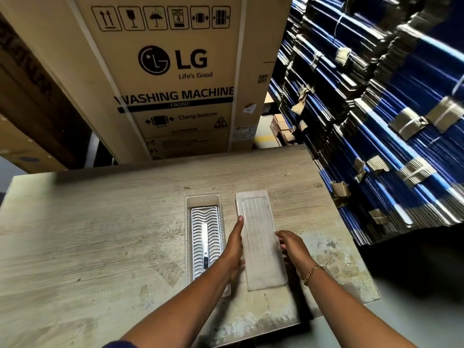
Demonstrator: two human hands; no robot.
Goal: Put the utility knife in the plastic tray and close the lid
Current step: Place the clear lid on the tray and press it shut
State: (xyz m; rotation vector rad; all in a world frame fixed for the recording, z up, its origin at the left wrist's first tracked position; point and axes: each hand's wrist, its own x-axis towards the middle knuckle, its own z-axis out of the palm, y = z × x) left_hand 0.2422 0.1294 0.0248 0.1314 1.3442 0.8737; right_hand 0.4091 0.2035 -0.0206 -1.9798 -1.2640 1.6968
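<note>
A clear plastic tray lies open on the wooden table. Inside it, a silver ribbed utility knife rests lengthwise. Right of the tray, the translucent lid lies flat on the table. My left hand stretches flat along the lid's left edge, fingers straight and touching it. My right hand curls against the lid's right edge, fingertips on its rim. The lid sits between both hands, still on the table surface. My left forearm covers the tray's near right corner.
A tall cardboard washing machine box stands behind the table's far edge. Stacks of bundled flat blue cartons fill the right side, close to the table's right edge. More brown boxes stand at the left.
</note>
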